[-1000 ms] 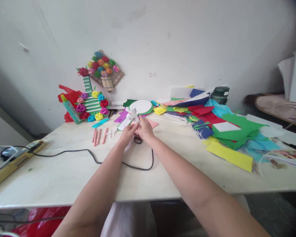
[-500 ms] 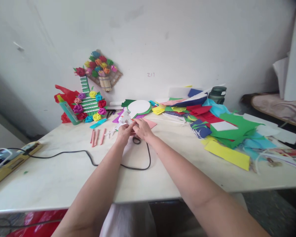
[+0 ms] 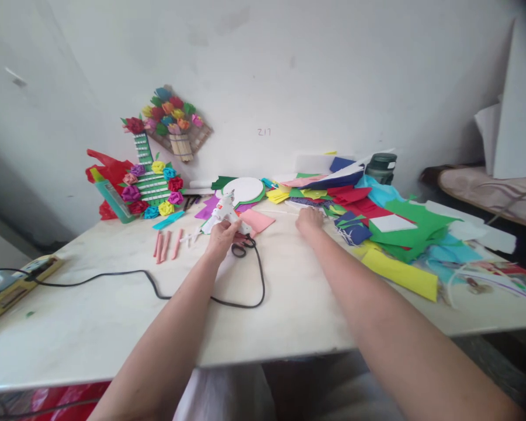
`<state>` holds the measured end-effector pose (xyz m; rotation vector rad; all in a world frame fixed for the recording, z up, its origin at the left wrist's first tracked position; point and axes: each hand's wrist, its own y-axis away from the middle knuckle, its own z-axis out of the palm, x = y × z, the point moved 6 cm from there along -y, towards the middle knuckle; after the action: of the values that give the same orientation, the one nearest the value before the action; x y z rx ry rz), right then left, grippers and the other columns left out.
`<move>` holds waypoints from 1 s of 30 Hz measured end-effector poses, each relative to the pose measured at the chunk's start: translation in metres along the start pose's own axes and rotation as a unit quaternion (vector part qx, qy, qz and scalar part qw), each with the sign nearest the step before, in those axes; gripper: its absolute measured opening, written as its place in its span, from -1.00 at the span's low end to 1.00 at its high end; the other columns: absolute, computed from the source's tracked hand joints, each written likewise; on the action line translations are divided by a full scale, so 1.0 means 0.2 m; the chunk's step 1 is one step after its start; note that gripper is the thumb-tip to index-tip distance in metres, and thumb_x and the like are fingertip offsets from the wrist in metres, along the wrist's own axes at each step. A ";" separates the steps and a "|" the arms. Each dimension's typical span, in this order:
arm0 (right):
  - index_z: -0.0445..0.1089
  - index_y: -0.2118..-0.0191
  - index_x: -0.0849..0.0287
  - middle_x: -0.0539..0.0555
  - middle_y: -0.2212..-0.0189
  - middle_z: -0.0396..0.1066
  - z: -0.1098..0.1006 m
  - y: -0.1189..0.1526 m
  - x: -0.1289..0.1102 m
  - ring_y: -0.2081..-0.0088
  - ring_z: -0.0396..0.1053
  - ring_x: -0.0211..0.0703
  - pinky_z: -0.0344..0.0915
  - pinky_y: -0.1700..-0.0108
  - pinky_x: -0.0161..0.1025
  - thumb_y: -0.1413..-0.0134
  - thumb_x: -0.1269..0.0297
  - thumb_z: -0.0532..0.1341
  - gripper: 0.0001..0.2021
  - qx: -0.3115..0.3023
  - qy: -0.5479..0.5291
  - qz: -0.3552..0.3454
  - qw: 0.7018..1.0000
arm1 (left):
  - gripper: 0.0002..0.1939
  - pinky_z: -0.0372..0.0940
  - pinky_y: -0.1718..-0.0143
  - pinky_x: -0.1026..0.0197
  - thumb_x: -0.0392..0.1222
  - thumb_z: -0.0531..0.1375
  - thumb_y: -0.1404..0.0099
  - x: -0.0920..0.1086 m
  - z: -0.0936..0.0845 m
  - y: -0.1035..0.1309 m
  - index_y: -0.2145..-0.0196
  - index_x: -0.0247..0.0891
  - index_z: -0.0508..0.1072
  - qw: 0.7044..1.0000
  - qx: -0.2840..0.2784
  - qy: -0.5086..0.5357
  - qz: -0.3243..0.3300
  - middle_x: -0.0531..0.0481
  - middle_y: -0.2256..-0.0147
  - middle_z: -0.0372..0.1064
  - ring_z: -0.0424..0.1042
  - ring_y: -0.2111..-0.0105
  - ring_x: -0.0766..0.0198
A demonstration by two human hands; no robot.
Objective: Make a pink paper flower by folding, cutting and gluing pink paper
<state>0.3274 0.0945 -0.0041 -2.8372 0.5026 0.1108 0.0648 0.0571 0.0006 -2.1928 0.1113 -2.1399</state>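
Note:
My left hand [image 3: 221, 240] is wrapped round a white hot glue gun [image 3: 226, 209], whose nozzle points up and away. A black cord runs from its handle end, and black scissor handles [image 3: 239, 251] lie just below. To the right, my right hand [image 3: 310, 220] is down on the table at the edge of the paper pile, beside thin white strips [image 3: 284, 211]. Its fingers are curled, and whatever they hold is hidden. Beyond the glue gun are a white round card with a green edge [image 3: 244, 190] and a pink paper sheet [image 3: 258, 221].
Several rolled pink paper pieces [image 3: 166, 246] lie left of my left hand. A flower-trimmed guitar shape [image 3: 153, 186] and a green glue bottle [image 3: 113, 199] stand at the back left. Coloured sheets [image 3: 412, 228] cover the right side. The black cord [image 3: 153, 286] crosses to a power strip [image 3: 21, 290].
My right hand has left the glue gun and moved right to the edge of the paper pile. My left hand stays on the glue gun. The view has shifted slightly.

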 end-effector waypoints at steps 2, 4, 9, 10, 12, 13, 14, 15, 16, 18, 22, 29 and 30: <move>0.41 0.09 0.31 0.31 0.08 0.34 0.01 -0.01 0.05 0.00 0.21 0.02 0.08 0.01 -0.11 -0.09 0.50 -0.04 -0.64 0.004 0.038 -0.008 0.999 | -0.71 0.37 0.52 0.25 -0.05 0.22 -0.05 0.01 0.02 0.01 0.54 -0.35 0.30 1.000 -0.005 -0.001 0.001 -0.06 0.63 0.38 0.42 0.62 0.27; 0.42 0.10 0.35 0.35 0.09 0.34 0.01 -0.02 0.07 0.01 0.21 0.04 0.09 0.02 -0.11 -0.09 0.52 -0.05 -0.63 0.006 0.066 -0.032 0.997 | -0.71 0.37 0.54 0.24 -0.04 0.22 -0.05 0.01 0.03 0.02 0.54 -0.34 0.29 1.000 -0.007 -0.007 0.002 -0.06 0.63 0.38 0.43 0.61 0.24; 0.37 0.06 0.46 0.45 0.07 0.29 -0.01 -0.06 0.07 0.03 0.24 0.10 0.17 0.09 -0.13 -0.07 0.53 -0.03 -0.64 -0.014 0.082 -0.055 0.995 | -0.67 0.36 0.55 0.21 0.02 0.22 -0.03 0.01 0.04 0.02 0.52 -0.33 0.29 1.000 -0.027 -0.011 -0.001 -0.08 0.61 0.40 0.45 0.59 0.18; 0.35 0.04 0.46 0.46 0.07 0.28 -0.02 -0.07 0.06 0.05 0.26 0.09 0.18 0.11 -0.13 -0.07 0.53 -0.03 -0.64 -0.010 0.076 -0.050 0.996 | -0.67 0.36 0.54 0.21 0.02 0.23 -0.02 0.01 0.04 0.02 0.52 -0.33 0.29 1.000 -0.028 -0.010 -0.001 -0.08 0.61 0.40 0.45 0.59 0.19; 0.33 0.04 0.44 0.45 0.08 0.29 -0.04 -0.09 0.04 0.07 0.28 0.07 0.20 0.13 -0.14 -0.08 0.53 -0.03 -0.64 0.010 0.054 -0.053 0.997 | -0.67 0.37 0.52 0.22 0.01 0.23 -0.02 0.03 0.04 0.02 0.54 -0.33 0.29 1.000 -0.021 -0.012 0.004 -0.06 0.62 0.39 0.45 0.59 0.21; 0.34 0.04 0.41 0.42 0.10 0.30 -0.04 -0.10 0.01 0.08 0.29 0.06 0.20 0.13 -0.14 -0.08 0.53 -0.04 -0.65 0.022 0.040 -0.062 0.997 | -0.66 0.37 0.52 0.23 0.01 0.24 -0.01 0.04 0.04 0.03 0.56 -0.33 0.28 1.000 -0.015 -0.015 0.008 -0.04 0.65 0.37 0.44 0.59 0.22; 0.34 0.05 0.38 0.39 0.11 0.32 -0.05 -0.11 -0.02 0.08 0.29 0.05 0.20 0.13 -0.15 -0.08 0.54 -0.05 -0.65 0.032 0.026 -0.076 0.996 | -0.66 0.36 0.52 0.24 0.01 0.24 -0.02 0.05 0.04 0.03 0.56 -0.33 0.28 1.000 -0.013 -0.017 0.010 -0.03 0.66 0.36 0.44 0.59 0.23; 0.35 0.07 0.35 0.36 0.12 0.34 -0.05 -0.13 -0.06 0.08 0.29 0.03 0.21 0.13 -0.16 -0.08 0.55 -0.06 -0.64 0.034 0.013 -0.090 0.995 | -0.66 0.36 0.52 0.24 0.02 0.24 -0.01 0.05 0.04 0.04 0.56 -0.33 0.29 1.000 -0.009 -0.020 0.006 -0.03 0.66 0.35 0.44 0.59 0.23; 0.36 0.08 0.31 0.32 0.12 0.35 -0.04 -0.14 -0.10 0.08 0.28 0.02 0.21 0.13 -0.17 -0.08 0.56 -0.06 -0.64 0.029 0.001 -0.104 0.994 | -0.66 0.36 0.52 0.24 0.02 0.24 -0.01 0.05 0.03 0.04 0.57 -0.34 0.29 1.000 -0.003 -0.026 0.002 -0.04 0.65 0.36 0.44 0.59 0.23; 0.37 0.08 0.27 0.29 0.11 0.35 -0.02 -0.15 -0.20 0.05 0.26 0.01 0.20 0.10 -0.17 -0.06 0.57 -0.05 -0.63 0.014 -0.011 -0.134 0.991 | -0.64 0.36 0.52 0.23 0.04 0.23 -0.01 0.06 0.04 0.05 0.56 -0.35 0.31 0.999 -0.010 -0.033 0.000 -0.06 0.63 0.38 0.44 0.59 0.21; 0.37 0.06 0.35 0.33 0.09 0.34 0.05 -0.17 -0.34 0.01 0.23 0.01 0.21 0.09 -0.19 -0.06 0.57 -0.05 -0.63 -0.002 -0.013 -0.153 0.988 | -0.64 0.35 0.54 0.22 0.05 0.24 0.01 0.05 0.04 0.05 0.56 -0.34 0.29 0.999 -0.017 -0.036 0.002 -0.06 0.62 0.39 0.44 0.60 0.21; 0.35 0.04 0.44 0.40 0.07 0.30 0.07 -0.16 -0.34 -0.01 0.20 0.09 0.17 0.03 -0.11 -0.10 0.57 -0.08 -0.62 -0.012 -0.013 -0.162 0.987 | -0.64 0.34 0.54 0.24 0.05 0.23 0.01 0.03 0.04 0.04 0.56 -0.33 0.28 0.999 -0.014 -0.043 -0.005 -0.06 0.63 0.39 0.44 0.59 0.20; 0.33 0.03 0.45 0.41 0.06 0.28 0.07 -0.16 -0.32 -0.03 0.18 0.10 0.15 0.02 -0.09 -0.09 0.57 -0.09 -0.61 -0.019 -0.015 -0.167 0.986 | -0.64 0.34 0.55 0.24 0.06 0.23 0.00 0.03 0.04 0.04 0.56 -0.33 0.28 0.999 -0.017 -0.047 -0.003 -0.06 0.63 0.39 0.44 0.60 0.20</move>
<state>0.2774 0.1477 -0.0015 -2.9038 0.0136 0.1000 0.0731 0.0482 0.0062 -2.3106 0.1362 -2.0497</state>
